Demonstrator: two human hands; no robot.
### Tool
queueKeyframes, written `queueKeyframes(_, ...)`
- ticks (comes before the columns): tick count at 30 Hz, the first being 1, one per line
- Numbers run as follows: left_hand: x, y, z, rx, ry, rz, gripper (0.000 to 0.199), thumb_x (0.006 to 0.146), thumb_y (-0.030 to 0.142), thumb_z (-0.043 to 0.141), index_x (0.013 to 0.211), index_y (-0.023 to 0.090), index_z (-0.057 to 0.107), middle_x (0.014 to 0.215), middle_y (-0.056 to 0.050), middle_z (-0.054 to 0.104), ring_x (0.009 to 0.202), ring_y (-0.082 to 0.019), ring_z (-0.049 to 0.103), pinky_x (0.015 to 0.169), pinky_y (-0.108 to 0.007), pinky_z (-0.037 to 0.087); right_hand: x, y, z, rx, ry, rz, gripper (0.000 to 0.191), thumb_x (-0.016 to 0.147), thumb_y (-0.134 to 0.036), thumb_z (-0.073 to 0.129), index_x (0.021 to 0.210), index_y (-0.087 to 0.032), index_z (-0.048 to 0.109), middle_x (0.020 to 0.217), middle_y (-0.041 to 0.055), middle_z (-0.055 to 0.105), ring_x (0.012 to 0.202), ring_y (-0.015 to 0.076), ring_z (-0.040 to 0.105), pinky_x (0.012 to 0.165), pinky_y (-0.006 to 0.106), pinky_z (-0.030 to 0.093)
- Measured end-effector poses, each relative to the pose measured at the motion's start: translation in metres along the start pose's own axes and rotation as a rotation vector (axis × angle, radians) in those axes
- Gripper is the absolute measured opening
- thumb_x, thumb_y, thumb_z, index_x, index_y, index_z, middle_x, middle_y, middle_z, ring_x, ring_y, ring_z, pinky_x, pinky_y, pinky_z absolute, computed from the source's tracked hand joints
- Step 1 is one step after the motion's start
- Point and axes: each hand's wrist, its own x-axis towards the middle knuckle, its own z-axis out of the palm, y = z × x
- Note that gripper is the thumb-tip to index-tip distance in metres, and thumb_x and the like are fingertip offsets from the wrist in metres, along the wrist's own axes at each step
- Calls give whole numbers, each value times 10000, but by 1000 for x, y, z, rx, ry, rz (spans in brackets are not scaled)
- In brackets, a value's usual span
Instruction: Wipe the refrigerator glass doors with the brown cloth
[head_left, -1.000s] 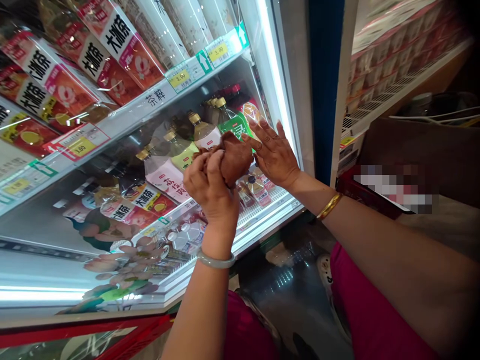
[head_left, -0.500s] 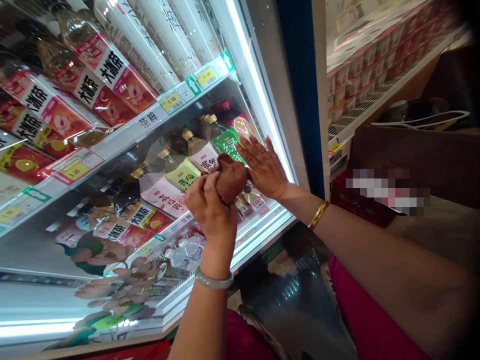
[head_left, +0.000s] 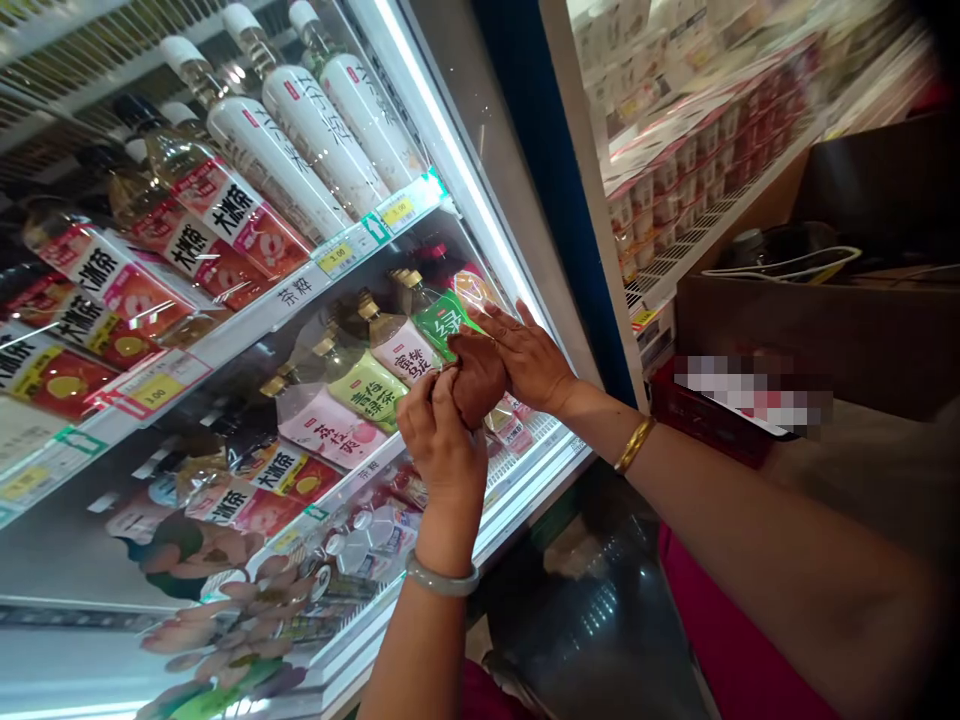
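Note:
A lump of brown clay-like material is between my two hands, with an uneven, pinched edge at its top. My left hand, with a pale bangle at the wrist, has its fingers curled round the lump's left side. On the lump's right side lies my right hand, its fingers stretched out and its palm side against the lump; a gold bangle circles that wrist. Both hands are in front of a lit drinks cooler, whose shelf edge carries price tags. The lump's underside is partly hidden by my left hand.
Bottles fill the cooler's shelves behind my hands. To the right are a wire shelf of stacked cups, a brown open box with cables, and a dark red box. A dark shiny surface lies below.
The view has shifted, showing more of the upper bottles. Both hands and the lump sit slightly lower in view, the left one also further right. The right fingers lie closer over the lump.

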Motion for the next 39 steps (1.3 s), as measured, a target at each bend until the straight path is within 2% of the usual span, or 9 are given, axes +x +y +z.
queueKeyframes(7,-21,12,28,47,-119,175,439,884,82,563,1316,125,625,1278,-191,688,1219,-316,625,1140,-490,460,3,15,-6,10,-53,-79,504,1076,-451,451,1572,-362,427,1619,-2,452,1551,182,374,1355,553,150)
queueKeyframes(15,27,18,15,-4,-83,126,578,849,156,661,1422,182,590,1273,-161,646,1200,-304,587,1119,-468,441,5,23,-9,-47,-59,-129,485,1113,-309,326,1594,-343,382,1661,-54,383,1582,120,293,1378,490,80)
queueKeyframes(18,11,21,24,13,-117,190,544,884,157,662,1418,250,624,1274,-151,610,1194,-291,575,1101,-453,452,8,24,-12,-81,-71,-73,486,1101,-382,371,1584,-344,408,1671,-53,366,1599,154,260,1371,516,100)
queueKeyframes(22,-8,17,36,3,-240,331,325,960,236,640,1272,232,732,1247,-181,642,1155,-301,580,1051,-448,482,13,29,-19,-145,-68,70,555,1085,-249,323,1626,-372,320,1692,-68,317,1614,167,210,1365,545,27)
queueKeyframes(25,17,15,34,-14,-270,319,307,973,269,627,1258,250,738,1255,-167,661,1166,-302,579,1062,-446,463,15,34,-25,-169,-67,99,560,1082,-231,310,1614,-404,341,1700,-90,293,1618,177,200,1365,551,16)
queueKeyframes(29,71,25,28,-5,-85,145,366,940,228,621,1297,242,702,1304,-142,627,1223,-300,550,1142,-460,397,18,42,-28,-159,-46,123,497,1095,-319,336,1579,-397,422,1697,-77,315,1616,197,220,1367,547,69)
queueKeyframes(31,81,32,30,-3,-64,117,397,918,204,617,1309,227,688,1333,-145,611,1247,-310,531,1165,-472,375,18,46,-28,-135,-29,152,500,1092,-309,338,1580,-370,427,1693,-57,337,1616,199,223,1366,548,89)
queueKeyframes(37,43,41,48,-21,-296,290,398,948,171,552,1329,174,668,1329,-188,635,1214,-322,543,1106,-475,432,10,62,-34,-77,-17,145,518,1079,-245,322,1584,-303,424,1694,-34,341,1607,156,245,1363,468,181)
queueKeyframes(39,46,38,46,-21,-326,324,388,952,179,558,1322,177,675,1308,-185,648,1187,-321,550,1084,-469,448,8,65,-36,-69,-23,130,523,1075,-237,322,1584,-284,428,1691,-20,352,1605,155,253,1361,454,190)
